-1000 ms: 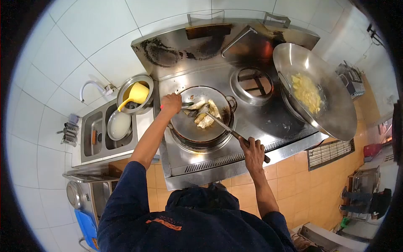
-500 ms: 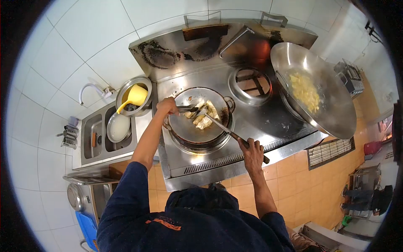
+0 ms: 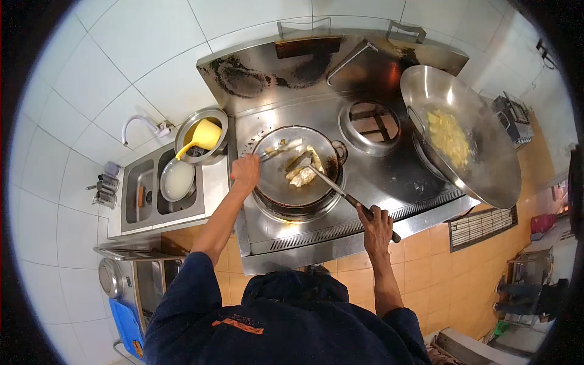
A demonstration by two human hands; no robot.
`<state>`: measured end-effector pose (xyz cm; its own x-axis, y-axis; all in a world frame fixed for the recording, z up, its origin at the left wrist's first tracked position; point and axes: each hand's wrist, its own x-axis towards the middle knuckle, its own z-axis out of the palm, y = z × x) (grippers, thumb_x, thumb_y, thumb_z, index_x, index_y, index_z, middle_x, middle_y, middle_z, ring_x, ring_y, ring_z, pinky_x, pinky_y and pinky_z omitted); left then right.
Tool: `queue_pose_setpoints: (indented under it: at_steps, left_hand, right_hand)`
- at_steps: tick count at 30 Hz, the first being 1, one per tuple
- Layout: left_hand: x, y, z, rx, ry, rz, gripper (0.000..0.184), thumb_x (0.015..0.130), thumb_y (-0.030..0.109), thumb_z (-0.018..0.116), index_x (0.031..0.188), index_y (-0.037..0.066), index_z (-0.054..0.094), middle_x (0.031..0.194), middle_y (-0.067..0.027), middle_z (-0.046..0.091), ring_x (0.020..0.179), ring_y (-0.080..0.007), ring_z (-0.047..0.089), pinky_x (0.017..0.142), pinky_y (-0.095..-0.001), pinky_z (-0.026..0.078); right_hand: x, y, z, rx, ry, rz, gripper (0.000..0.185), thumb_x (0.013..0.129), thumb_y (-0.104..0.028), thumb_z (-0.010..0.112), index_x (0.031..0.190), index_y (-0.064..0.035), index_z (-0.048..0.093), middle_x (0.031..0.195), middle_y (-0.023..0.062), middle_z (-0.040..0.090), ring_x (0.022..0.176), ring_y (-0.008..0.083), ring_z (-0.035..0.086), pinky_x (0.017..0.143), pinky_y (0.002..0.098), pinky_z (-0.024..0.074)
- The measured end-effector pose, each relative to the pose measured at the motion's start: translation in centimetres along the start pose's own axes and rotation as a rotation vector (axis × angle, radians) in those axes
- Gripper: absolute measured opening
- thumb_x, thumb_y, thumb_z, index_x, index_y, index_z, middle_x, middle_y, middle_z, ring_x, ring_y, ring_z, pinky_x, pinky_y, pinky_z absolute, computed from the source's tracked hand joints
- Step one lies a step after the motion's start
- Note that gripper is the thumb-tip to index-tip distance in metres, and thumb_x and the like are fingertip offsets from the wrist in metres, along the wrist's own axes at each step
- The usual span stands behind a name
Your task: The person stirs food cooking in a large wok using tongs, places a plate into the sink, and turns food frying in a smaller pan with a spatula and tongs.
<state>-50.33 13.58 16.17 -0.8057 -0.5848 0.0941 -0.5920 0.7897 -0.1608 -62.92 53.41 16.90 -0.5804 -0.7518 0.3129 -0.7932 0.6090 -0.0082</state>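
My left hand (image 3: 246,171) is closed round a long, slim metal utensil (image 3: 277,151) that reaches over the left side of the wok (image 3: 274,187); its exact kind is unclear, and a bit of red shows beside my palm. My right hand (image 3: 378,228) grips the dark handle of a spatula (image 3: 336,187). The spatula's blade rests at the pale, browned food (image 3: 302,175) in the middle of the wok. A smaller pale strip of food (image 3: 294,144) lies near the far end of the left utensil. The wok sits on the front left burner.
At right, a large tilted wok (image 3: 486,164) holds yellow pieces in liquid. Behind is an open burner ring (image 3: 347,135). On the left stand a sink (image 3: 139,177), a metal basin (image 3: 182,126) with a yellow ladle (image 3: 205,135), and a bowl of whitish liquid (image 3: 178,180). A person stands far right.
The left utensil has drawn back from the main food, up and left in the wok. The spatula stays at the food, which now looks more bunched. The whole view has shifted slightly.
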Motion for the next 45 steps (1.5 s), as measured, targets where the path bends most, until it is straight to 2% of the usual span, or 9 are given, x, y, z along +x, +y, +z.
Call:
queue_pose_setpoints:
  at_steps: [4,7,8,14,20,23,26,37,45]
  left_hand:
    - [-0.6,0.8,2.5,0.268,0.145,-0.075,0.022,0.084,0.011,0.055,0.104,0.007,0.063,0.083,-0.0092,0.061,0.076,-0.0236,0.062,0.063,-0.0363,0.047]
    - [-4.0,2.4,3.3,0.387,0.359,-0.003,0.04,0.083,0.01,0.055,0.122,0.003,0.058,0.084,-0.0084,0.056,0.077,-0.0226,0.055,0.067,-0.036,0.042]
    - [-5.1,2.9,4.0,0.384,0.184,-0.004,0.053,0.083,0.012,0.053,0.135,0.002,0.048,0.09,-0.0097,0.055,0.08,-0.0239,0.052,0.071,-0.0379,0.04]
    - [-9.0,4.5,3.6,0.302,0.222,0.056,0.051,0.085,0.009,0.053,0.135,0.003,0.047,0.095,-0.0138,0.057,0.076,-0.0248,0.056,0.07,-0.039,0.043]
    - [-9.2,2.7,0.6,-0.135,-0.148,-0.145,0.066,0.08,0.007,0.061,0.14,-0.002,0.034,0.11,-0.0239,0.058,0.077,-0.0361,0.066,0.064,-0.0449,0.054]
    - [-9.1,1.2,-0.8,-0.274,-0.226,-0.191,0.069,0.075,0.006,0.066,0.136,-0.003,0.035,0.107,-0.0251,0.058,0.084,-0.0411,0.066,0.067,-0.0472,0.056]
    - [-9.1,0.6,0.1,-0.287,-0.203,-0.185,0.06,0.074,0.005,0.066,0.127,-0.004,0.041,0.104,-0.0249,0.06,0.082,-0.0397,0.067,0.067,-0.0466,0.056]
    - [-7.0,1.4,0.5,-0.238,-0.169,-0.178,0.048,0.079,0.009,0.064,0.123,-0.005,0.05,0.099,-0.0236,0.062,0.083,-0.0368,0.067,0.068,-0.0438,0.056]
    - [-5.0,1.7,0.0,-0.275,-0.202,-0.133,0.037,0.083,0.014,0.058,0.117,0.0,0.057,0.098,-0.0193,0.064,0.087,-0.036,0.066,0.072,-0.0445,0.055]
  right_hand:
    - [-0.4,0.1,0.3,0.006,0.001,0.031,0.056,0.079,-0.003,0.059,0.128,-0.0284,0.058,0.105,0.0056,0.051,0.089,0.0245,0.05,0.072,0.0385,0.0417]
    - [-0.7,0.4,0.3,0.016,0.007,0.062,0.056,0.079,-0.003,0.058,0.129,-0.0285,0.057,0.106,0.0058,0.052,0.089,0.0248,0.05,0.071,0.0379,0.0411]
    - [-0.9,0.4,0.2,0.022,0.004,0.075,0.056,0.079,-0.003,0.058,0.129,-0.0286,0.057,0.106,0.006,0.052,0.089,0.0249,0.05,0.071,0.0378,0.0409]
    - [-1.1,0.8,-0.1,0.036,0.051,0.094,0.059,0.078,0.0,0.057,0.131,-0.0261,0.056,0.103,0.0095,0.054,0.087,0.0263,0.051,0.071,0.0374,0.0414]
    - [0.6,0.0,-2.3,0.346,-0.249,0.307,0.053,0.086,-0.003,0.053,0.136,-0.0188,0.048,0.108,0.0183,0.056,0.087,0.0375,0.061,0.069,0.0464,0.051]
    - [1.6,0.0,-1.9,0.428,-0.3,0.295,0.049,0.09,-0.007,0.052,0.138,-0.0168,0.044,0.109,0.0218,0.056,0.086,0.0411,0.063,0.069,0.0497,0.0528]
    - [3.3,0.5,-0.3,0.43,-0.2,0.195,0.048,0.089,-0.009,0.053,0.137,-0.0141,0.044,0.106,0.0221,0.057,0.083,0.0414,0.063,0.069,0.0506,0.0528]
    - [12.5,2.6,-4.2,-0.022,-0.375,-0.022,0.048,0.086,-0.011,0.051,0.133,-0.0176,0.048,0.11,0.0184,0.056,0.09,0.0386,0.064,0.075,0.0483,0.0533]
    - [16.2,3.8,-5.1,0.14,-0.516,-0.06,0.044,0.087,-0.018,0.055,0.131,-0.0137,0.05,0.106,0.0223,0.06,0.098,0.0423,0.06,0.085,0.0491,0.0496]
